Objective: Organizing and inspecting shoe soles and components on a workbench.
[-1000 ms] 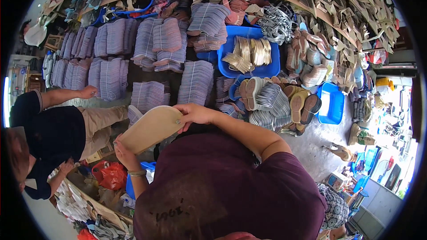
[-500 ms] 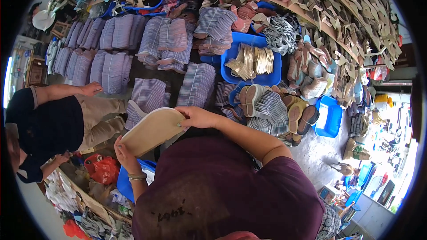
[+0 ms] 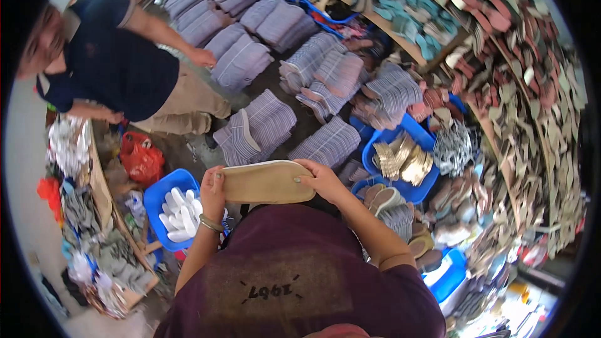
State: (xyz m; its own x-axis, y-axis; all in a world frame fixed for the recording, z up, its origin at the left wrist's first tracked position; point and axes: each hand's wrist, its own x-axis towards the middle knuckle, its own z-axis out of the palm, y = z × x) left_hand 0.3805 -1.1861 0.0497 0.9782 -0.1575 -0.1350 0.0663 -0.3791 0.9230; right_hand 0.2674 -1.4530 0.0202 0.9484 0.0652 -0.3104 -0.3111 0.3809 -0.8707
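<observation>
A tan shoe sole point(image 3: 266, 183) with a white rim is held level in front of my chest by both hands. My left hand point(image 3: 213, 189) is closed on its left end, with the thumb on the tan face. At the right end, my right hand point(image 3: 318, 181) grips it, thumb laid on the face and fingers behind the far edge. Just beyond the sole sit stacked striped soles point(image 3: 266, 119), one pale-edged sole point(image 3: 245, 133) leaning against them. White sole-shaped pieces point(image 3: 180, 216) fill a blue basin point(image 3: 152, 199) beside my left forearm.
A person in a dark shirt point(image 3: 119, 56) stands at the far left, near a red plastic bag point(image 3: 140, 158). Bundled soles point(image 3: 241, 62) cover the floor ahead. A blue tub point(image 3: 410, 195) holds gold-coloured pieces point(image 3: 404, 161). Shelves of cut pieces point(image 3: 532, 119) rise along the right.
The view has swung left, bringing the basin of white pieces into sight. The sole has gone from slanted to level, and both hands still grip its ends.
</observation>
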